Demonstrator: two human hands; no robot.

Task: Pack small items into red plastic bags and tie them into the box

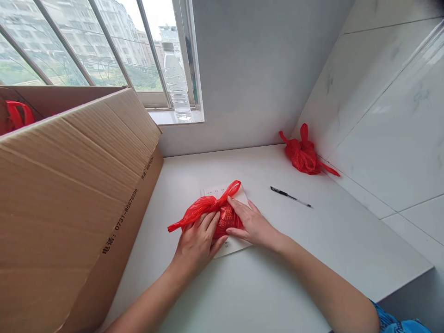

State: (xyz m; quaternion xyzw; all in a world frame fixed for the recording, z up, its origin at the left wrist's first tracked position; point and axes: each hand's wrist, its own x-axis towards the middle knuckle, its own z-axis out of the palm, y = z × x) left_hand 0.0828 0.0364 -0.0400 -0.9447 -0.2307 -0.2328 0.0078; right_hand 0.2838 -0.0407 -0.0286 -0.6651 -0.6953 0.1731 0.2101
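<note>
A knotted red plastic bag (pixel 227 219) with yellow printing sits on a sheet of white paper (pixel 236 249) on the white table. My left hand (pixel 197 240) presses against its left side, fingers over the top and thumb in front. From the right, my right hand (pixel 255 224) grips it, with the fingers near the knot and the thumb low on the front. One tied end points left and a loop sticks up to the right. What the bag contains is hidden, and the bag covers most of the paper.
A large cardboard box (pixel 69 185) with red bags inside stands at the left. Right of the paper lies a black-and-clear pen (pixel 290 196). Another red plastic bag (pixel 303 155) rests in the back corner by the tiled wall. A water bottle (pixel 177 85) stands on the windowsill.
</note>
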